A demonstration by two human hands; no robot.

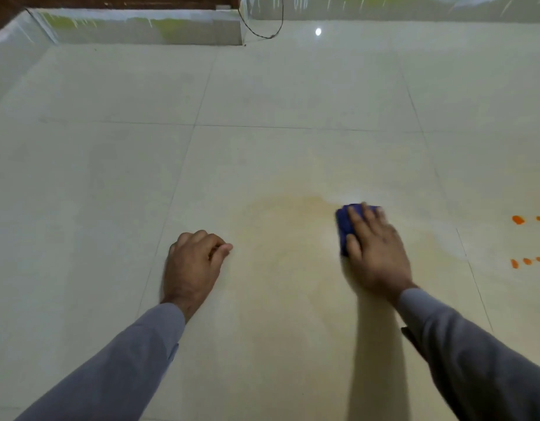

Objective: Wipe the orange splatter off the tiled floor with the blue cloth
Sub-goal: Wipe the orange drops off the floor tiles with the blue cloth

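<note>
Folded blue cloth [347,223] under flat right hand [375,247]

Both arms reach forward in grey sleeves. The left hand [195,262] is curled into a loose fist, holding nothing. The right hand [376,253] lies palm-down, fingers straight.

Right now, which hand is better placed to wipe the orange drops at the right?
The right hand: it already presses the blue cloth and is nearer the orange drops. The left hand holds nothing.

A black cable [264,31] loops against the far tiled skirting [141,28]
</note>
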